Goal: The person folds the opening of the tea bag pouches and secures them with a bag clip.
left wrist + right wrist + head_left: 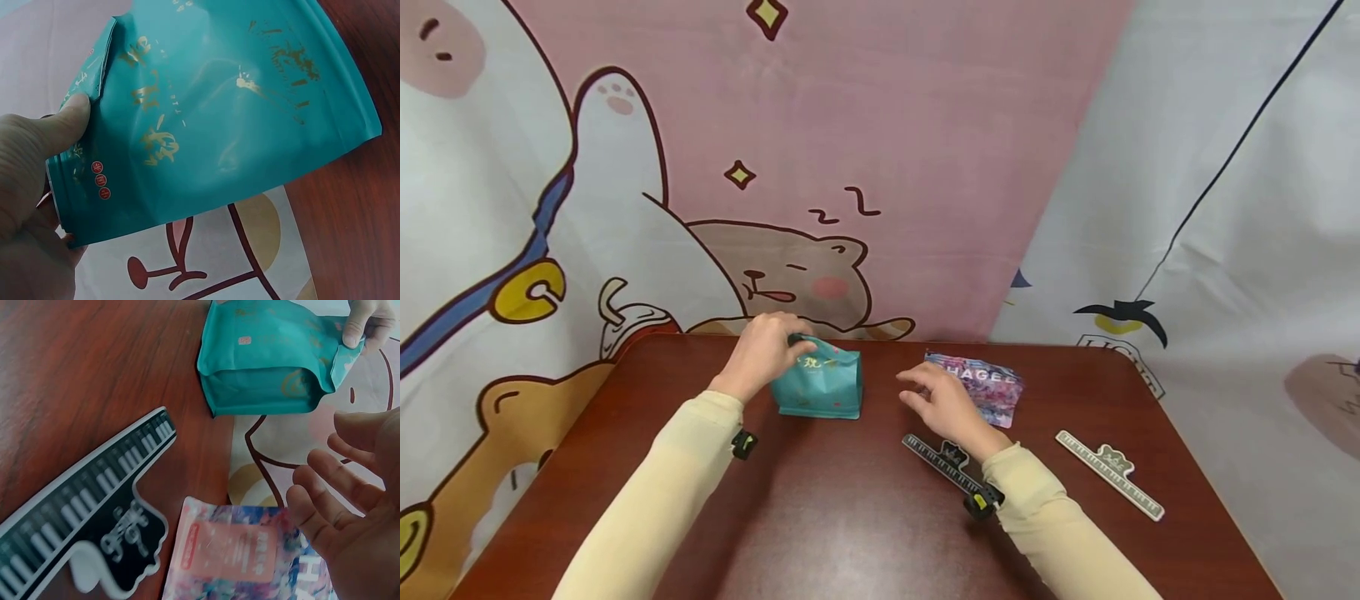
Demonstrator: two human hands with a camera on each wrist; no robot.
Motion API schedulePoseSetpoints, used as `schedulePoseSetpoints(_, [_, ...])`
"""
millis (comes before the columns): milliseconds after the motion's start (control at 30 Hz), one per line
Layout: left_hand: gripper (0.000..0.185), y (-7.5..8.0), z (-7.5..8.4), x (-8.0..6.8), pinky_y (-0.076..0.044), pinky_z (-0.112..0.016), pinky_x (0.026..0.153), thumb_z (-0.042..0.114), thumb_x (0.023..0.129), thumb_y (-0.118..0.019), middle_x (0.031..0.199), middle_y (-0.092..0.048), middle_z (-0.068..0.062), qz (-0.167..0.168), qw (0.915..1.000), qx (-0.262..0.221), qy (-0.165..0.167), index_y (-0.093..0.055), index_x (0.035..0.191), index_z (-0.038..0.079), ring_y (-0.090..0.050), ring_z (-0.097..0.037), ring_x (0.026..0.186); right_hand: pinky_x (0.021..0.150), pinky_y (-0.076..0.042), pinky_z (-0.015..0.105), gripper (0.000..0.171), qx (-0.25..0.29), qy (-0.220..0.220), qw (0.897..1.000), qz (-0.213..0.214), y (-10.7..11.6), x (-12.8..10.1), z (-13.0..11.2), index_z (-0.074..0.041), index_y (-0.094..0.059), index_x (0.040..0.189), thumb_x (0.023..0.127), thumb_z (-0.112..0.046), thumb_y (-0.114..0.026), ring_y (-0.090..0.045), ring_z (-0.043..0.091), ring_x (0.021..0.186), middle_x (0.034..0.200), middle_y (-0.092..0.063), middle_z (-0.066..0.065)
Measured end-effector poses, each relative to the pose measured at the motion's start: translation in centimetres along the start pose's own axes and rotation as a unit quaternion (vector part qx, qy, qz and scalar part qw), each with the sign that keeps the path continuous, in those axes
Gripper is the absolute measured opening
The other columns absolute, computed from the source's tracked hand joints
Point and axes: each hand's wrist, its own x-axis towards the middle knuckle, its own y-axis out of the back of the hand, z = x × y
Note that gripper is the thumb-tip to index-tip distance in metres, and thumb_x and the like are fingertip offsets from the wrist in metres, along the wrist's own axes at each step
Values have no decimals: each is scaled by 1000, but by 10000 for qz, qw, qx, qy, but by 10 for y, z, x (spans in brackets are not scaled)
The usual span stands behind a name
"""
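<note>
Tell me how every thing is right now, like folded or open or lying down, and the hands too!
Teal bag: top folded over, pinched by the left hand.
Purple pouch: not gripped; can't tell if it's sealed.
Black piano clip: lying down, clipped onto nothing.
White piano clip: lying down, clipped onto nothing.
Right hand: open, holding nothing.

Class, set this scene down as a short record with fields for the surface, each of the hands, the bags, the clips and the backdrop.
surface: brown table
left hand: grips the top of the teal bag
right hand: holds nothing, near the purple bag
bags: teal left, purple right
clips: black clip by the right wrist; pale clip farther right
backdrop: cartoon cloth
</note>
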Motion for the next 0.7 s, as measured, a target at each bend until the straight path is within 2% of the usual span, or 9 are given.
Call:
schedulePoseSetpoints(300, [19,0,0,-1,-55,-40,66,21,85,-85,101,-77,-9,56,10000,-11,-13,-82,100,10,-70,-24,80,70,-55,32,22,-13,146,9999,2,5,-16,13,-4,-76,115,94,-8,-75,-64,15,81,105,-72,10])
schedulePoseSetpoints(567, [18,0,0,-1,-58,-42,69,20,86,-85,100,-78,-9,77,10000,-24,-42,-82,100,9,-72,-26,84,75,-55,38,23,-184,170,9997,47,11,-31,25,-2,-77,114,91,-5,-76,-67,29,90,107,-72,14])
schedulePoseSetpoints(700, [17,-1,-1,0,-58,-41,70,20,85,-85,99,-78,-8,93,9999,-28,-38,-83,98,9,-72,-25,84,74,-53,39,23,-225,138,9996,-37,15,-38,30,1,-76,114,91,-4,-76,-66,30,89,104,-72,14])
